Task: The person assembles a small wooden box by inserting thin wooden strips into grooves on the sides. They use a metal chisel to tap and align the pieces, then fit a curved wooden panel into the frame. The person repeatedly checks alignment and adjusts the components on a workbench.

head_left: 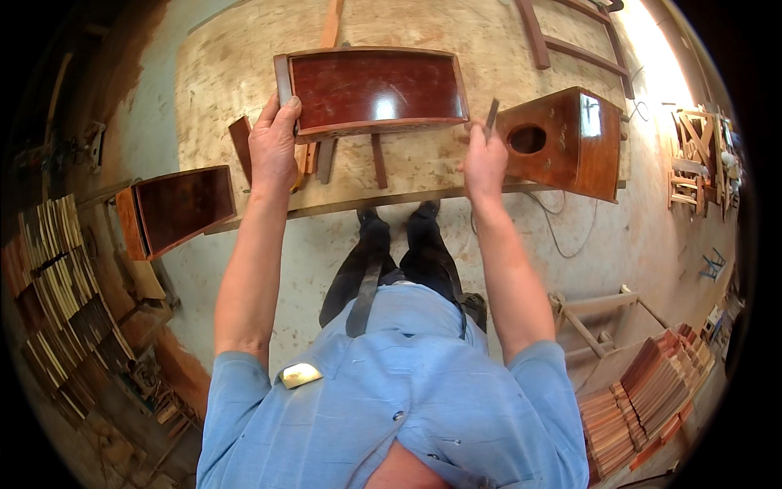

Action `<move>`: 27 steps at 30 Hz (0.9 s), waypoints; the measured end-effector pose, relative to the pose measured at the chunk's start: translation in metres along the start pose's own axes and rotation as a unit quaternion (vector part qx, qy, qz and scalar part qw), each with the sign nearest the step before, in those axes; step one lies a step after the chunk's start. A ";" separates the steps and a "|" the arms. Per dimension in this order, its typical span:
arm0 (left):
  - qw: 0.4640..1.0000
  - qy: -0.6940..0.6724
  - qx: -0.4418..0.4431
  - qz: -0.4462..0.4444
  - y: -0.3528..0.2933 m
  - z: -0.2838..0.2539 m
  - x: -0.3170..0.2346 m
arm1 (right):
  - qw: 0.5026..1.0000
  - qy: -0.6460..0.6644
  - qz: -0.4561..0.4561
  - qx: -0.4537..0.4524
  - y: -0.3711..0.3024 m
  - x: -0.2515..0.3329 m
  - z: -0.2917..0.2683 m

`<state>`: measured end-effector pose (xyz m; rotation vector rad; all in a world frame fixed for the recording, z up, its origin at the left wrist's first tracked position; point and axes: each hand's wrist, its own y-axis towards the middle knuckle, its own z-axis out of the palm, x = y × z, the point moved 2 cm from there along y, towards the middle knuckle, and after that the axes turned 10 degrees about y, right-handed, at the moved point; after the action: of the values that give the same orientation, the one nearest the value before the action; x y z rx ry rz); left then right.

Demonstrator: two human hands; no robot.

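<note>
Head view: left hand closes its fingers on the dark red box at its left edge; right hand curls around 1 thin bar, a holed box right of those fingers.

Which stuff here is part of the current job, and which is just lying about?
Apparently in the job:
dark-red box, held at its left end by the left hand
thin dark strip in the right hand
worktable below

Seemingly lying about:
box with round hole, right
dark box, left
wooden frame, upper right
stacked wood, lower right
</note>
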<state>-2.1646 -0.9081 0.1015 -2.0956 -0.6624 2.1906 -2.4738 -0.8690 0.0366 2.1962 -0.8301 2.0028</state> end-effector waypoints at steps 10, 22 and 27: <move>0.999 0.024 0.036 0.024 0.008 0.015 -0.028 | 0.882 -0.392 -0.148 0.215 -0.083 -0.013 0.081; 0.999 -0.013 0.009 -0.030 -0.025 0.002 0.018 | 0.870 -0.403 -0.108 0.265 -0.104 -0.045 0.061; 0.997 -0.039 -0.048 -0.056 -0.066 0.015 0.056 | 0.932 -0.208 -0.086 0.285 -0.133 -0.056 -0.018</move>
<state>-2.2007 -0.8348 0.0695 -1.9712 -0.8854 2.2313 -2.4354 -0.7286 0.0282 2.9461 -0.0349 1.8850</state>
